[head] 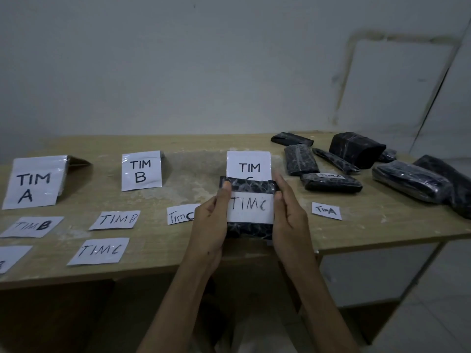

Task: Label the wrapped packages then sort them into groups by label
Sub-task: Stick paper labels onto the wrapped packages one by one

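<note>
A black wrapped package point(251, 184) with a white "TIM C" label point(251, 207) on its face is held upright above the table, just in front of the standing "TIM C" sign point(248, 164). My left hand point(212, 220) grips its left edge, thumb on the front. My right hand point(286, 215) grips its right edge. Loose labels lie flat on the table: "TIM B" point(115, 219), "TIM C" point(100, 250), "Tim C" point(181, 214) and "Tim A" point(326, 210). Standing signs "TIM A" point(34, 183) and "TIM B" point(141, 170) are to the left.
Several black wrapped packages lie at the table's back right; one point(331, 182) carries a small label, a bulky one point(356, 149) stands behind it, a long one point(413, 180) lies near the right edge. The wooden table point(369, 225) ends at my right. Another "TIM B" label point(33, 226) lies far left.
</note>
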